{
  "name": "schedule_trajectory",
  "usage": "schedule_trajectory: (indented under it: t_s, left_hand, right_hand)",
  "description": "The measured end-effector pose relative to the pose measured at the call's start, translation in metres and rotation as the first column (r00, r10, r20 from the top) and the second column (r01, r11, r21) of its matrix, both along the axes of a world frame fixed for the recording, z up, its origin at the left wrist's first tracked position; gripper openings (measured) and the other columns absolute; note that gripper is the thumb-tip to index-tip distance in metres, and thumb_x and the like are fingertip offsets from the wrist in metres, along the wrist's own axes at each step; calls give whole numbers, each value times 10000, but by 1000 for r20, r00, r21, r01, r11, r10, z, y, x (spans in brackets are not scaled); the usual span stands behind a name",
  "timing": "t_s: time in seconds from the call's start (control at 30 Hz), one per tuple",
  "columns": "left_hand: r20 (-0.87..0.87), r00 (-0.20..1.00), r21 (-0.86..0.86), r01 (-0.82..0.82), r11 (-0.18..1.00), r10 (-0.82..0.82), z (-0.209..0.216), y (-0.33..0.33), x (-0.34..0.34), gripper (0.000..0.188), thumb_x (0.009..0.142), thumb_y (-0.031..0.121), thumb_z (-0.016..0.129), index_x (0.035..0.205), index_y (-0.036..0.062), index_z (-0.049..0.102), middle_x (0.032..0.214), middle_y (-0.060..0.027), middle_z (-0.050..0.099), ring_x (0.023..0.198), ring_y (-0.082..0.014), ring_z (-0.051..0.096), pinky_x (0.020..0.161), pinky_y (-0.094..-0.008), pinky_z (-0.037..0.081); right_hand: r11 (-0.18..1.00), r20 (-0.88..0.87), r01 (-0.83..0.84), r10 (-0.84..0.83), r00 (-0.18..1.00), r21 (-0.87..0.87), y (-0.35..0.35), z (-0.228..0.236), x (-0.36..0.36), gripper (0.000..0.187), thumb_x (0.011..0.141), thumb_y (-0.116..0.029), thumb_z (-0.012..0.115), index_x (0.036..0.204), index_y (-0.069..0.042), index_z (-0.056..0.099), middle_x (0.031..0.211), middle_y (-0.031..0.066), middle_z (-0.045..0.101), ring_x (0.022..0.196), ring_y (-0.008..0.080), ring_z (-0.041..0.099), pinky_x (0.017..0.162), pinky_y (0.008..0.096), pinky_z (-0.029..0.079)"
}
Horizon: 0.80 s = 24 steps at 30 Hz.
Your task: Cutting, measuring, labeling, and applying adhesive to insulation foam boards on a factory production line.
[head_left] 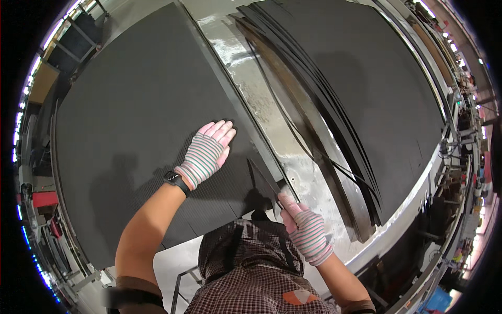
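A large dark grey sheet point(141, 78) with fine parallel ribs lies across the left of the table. My left hand point(205, 153), in a striped fingerless glove, rests flat on it with the fingers stretched out close together. My right hand point(307, 228), gloved alike, is closed around the handle of a knife near the sheet's right front corner. The knife's long thin blade point(265, 176) points away and to the left, over the sheet. My fingers hide most of the handle. Short cuts or seams show along the sheet's near edge.
Right of the sheet runs a bare metal table strip point(261, 99). Beyond it stands a long metal bar point(308, 133), with thin black strips point(334, 99) lying along a second dark sheet point(387, 104). Racks and shelving point(463, 172) line the right side.
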<state>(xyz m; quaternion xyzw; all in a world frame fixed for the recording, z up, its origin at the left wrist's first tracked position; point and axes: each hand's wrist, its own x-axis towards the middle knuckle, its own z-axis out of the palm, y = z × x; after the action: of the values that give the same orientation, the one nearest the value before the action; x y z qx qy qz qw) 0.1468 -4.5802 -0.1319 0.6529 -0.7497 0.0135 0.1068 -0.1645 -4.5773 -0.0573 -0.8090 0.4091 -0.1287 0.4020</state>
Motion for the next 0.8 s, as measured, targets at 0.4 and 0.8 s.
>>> schedule_trajectory:
  t_s: [0.4, 0.8]
  left_hand:
    - [-93, 993, -24, 64, 998, -66, 7, -14, 12, 454, 788, 217, 666, 1211, 71, 592, 1200, -116, 601, 1114, -283, 574, 1001, -437, 431]
    - [-221, 965, -78, 129, 989, -144, -3, -18, 24, 366, 798, 185, 614, 1126, 25, 635, 1239, -135, 595, 1197, -293, 532, 1068, -444, 387]
  right_hand:
    - [998, -278, -28, 10, 961, -60, 5, 27, 3, 455, 881, -139, 622, 1325, -152, 525, 723, 136, 562, 568, 331, 593, 499, 431, 459]
    - [958, -393, -178, 77, 916, -227, -37, 51, 90, 442, 849, -101, 640, 1286, -116, 573, 700, 121, 568, 530, 308, 571, 486, 408, 446]
